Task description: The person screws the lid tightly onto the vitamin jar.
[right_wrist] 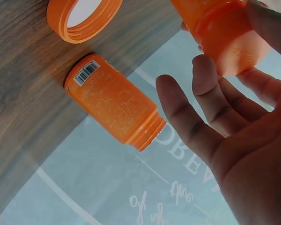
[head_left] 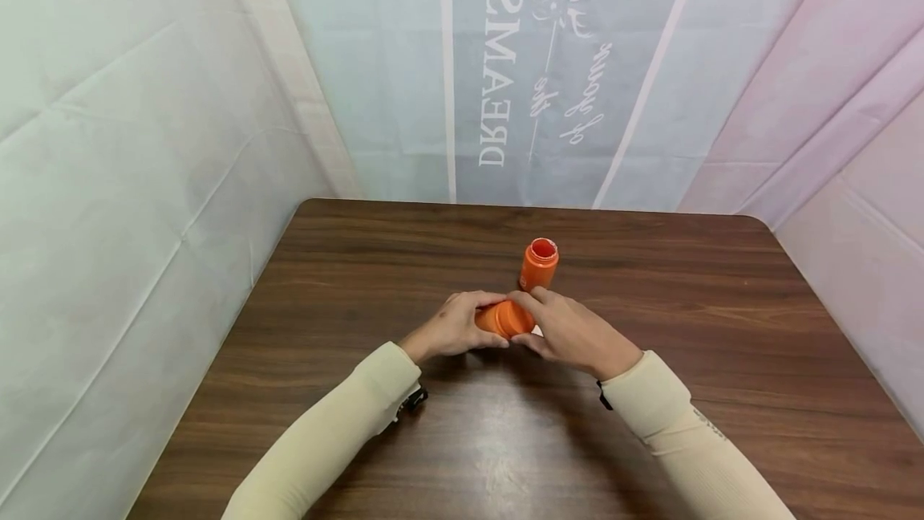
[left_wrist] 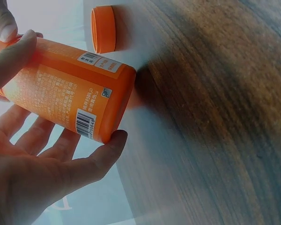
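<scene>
While a capped orange bottle (head_left: pixel 494 319) is being held tilted at the wood-grained table (head_left: pixel 375 263), its body is being gripped by the left hand (head_left: pixel 462 325), with the thumb being placed along one side, the fingers being curved round the other and one fingertip being set at the edge of the base. The bottle's lid (right_wrist: pixel 239 54) is being clasped by the right hand (head_left: pixel 573 331), thumb and fingers being parted by roughly the lid's width, while one outer finger is being held clear of it. Whether the base is being supported by the tabletop cannot be told. Just beyond the hands, a second orange bottle (head_left: pixel 538 265) is being seen upright, its threaded mouth being uncovered. Near its base, a loose orange cap (right_wrist: pixel 61 23) with a white lining is being shown on the table, mostly being hidden by the right hand in the head view.
</scene>
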`<act>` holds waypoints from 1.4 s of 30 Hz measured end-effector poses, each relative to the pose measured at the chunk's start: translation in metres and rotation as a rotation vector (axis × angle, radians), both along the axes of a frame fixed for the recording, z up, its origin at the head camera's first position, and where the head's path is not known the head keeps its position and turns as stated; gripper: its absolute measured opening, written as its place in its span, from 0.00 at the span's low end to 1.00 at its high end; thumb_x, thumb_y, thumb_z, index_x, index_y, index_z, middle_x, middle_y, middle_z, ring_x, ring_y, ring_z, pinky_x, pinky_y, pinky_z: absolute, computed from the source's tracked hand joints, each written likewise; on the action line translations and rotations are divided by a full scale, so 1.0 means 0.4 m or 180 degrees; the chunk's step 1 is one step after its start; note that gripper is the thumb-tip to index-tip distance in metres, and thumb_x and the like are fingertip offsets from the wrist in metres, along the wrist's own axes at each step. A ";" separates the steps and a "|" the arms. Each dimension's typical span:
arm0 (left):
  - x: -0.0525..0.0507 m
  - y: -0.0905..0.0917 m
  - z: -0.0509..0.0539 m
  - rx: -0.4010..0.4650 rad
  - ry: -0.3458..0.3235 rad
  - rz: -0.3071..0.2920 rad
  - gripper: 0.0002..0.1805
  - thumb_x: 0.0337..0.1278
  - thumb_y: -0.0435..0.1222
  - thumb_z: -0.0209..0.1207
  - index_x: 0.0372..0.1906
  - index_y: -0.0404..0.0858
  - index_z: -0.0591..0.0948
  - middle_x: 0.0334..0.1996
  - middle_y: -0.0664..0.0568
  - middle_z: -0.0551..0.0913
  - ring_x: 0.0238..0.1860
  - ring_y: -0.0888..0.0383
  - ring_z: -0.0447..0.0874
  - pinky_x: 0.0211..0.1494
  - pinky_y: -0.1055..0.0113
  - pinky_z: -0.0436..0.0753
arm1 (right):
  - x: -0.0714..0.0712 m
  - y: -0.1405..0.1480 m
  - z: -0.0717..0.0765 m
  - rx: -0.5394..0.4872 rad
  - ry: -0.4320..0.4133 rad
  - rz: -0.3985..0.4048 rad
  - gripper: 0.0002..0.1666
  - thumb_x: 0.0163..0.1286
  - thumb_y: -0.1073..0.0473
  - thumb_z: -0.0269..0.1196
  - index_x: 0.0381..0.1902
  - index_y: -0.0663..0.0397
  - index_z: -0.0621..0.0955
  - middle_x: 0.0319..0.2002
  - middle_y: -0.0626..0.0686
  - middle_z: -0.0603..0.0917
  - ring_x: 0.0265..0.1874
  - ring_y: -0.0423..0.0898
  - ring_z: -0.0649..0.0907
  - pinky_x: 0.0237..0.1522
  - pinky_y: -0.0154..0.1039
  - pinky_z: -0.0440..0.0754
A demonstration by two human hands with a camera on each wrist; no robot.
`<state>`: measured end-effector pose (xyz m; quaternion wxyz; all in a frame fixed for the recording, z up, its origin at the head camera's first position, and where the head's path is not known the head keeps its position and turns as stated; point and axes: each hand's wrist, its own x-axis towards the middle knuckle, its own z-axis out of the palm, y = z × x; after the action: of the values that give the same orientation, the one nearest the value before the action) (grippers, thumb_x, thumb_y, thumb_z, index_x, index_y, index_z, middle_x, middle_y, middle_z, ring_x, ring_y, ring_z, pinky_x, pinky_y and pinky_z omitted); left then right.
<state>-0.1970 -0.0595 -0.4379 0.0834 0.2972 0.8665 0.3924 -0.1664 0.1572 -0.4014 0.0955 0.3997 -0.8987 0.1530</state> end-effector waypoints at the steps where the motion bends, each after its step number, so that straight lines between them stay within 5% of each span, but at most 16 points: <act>1: 0.000 0.001 0.001 0.0007 0.0009 0.0000 0.36 0.45 0.37 0.78 0.64 0.38 0.79 0.51 0.49 0.85 0.45 0.58 0.81 0.51 0.65 0.78 | -0.001 0.001 0.000 0.0002 0.0029 0.0005 0.33 0.58 0.56 0.77 0.57 0.63 0.76 0.35 0.52 0.76 0.25 0.43 0.76 0.30 0.37 0.79; 17: -0.003 0.009 0.024 -0.0056 -0.0040 -0.0012 0.35 0.46 0.38 0.78 0.63 0.41 0.80 0.51 0.51 0.85 0.45 0.58 0.80 0.51 0.65 0.77 | -0.007 -0.007 0.014 0.0096 -0.0121 -0.0219 0.28 0.63 0.49 0.72 0.48 0.64 0.74 0.27 0.49 0.76 0.21 0.41 0.75 0.25 0.35 0.76; 22: -0.003 0.004 0.030 -0.0031 -0.0051 -0.0060 0.35 0.46 0.38 0.77 0.63 0.38 0.79 0.51 0.49 0.84 0.46 0.57 0.80 0.52 0.64 0.78 | -0.006 -0.001 0.020 0.0087 -0.0098 -0.0070 0.34 0.57 0.52 0.77 0.57 0.57 0.76 0.37 0.50 0.75 0.27 0.43 0.76 0.33 0.38 0.80; 30: -0.001 0.006 0.032 0.0014 -0.0005 -0.0095 0.36 0.47 0.38 0.77 0.64 0.36 0.78 0.50 0.49 0.85 0.45 0.57 0.81 0.51 0.64 0.78 | -0.014 0.006 0.021 0.0100 0.0171 0.0108 0.33 0.57 0.53 0.77 0.55 0.60 0.75 0.34 0.50 0.73 0.25 0.43 0.75 0.31 0.38 0.79; 42: 0.000 0.010 0.036 -0.0041 0.0023 -0.0078 0.35 0.47 0.38 0.77 0.63 0.39 0.79 0.48 0.50 0.85 0.43 0.59 0.80 0.47 0.67 0.77 | -0.016 -0.006 0.025 0.0082 -0.0187 -0.0184 0.26 0.66 0.49 0.70 0.48 0.63 0.75 0.24 0.47 0.74 0.19 0.40 0.73 0.23 0.34 0.74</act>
<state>-0.1971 -0.0554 -0.4236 0.0870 0.3087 0.8655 0.3847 -0.1730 0.1546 -0.3913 0.0683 0.3701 -0.9142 0.1503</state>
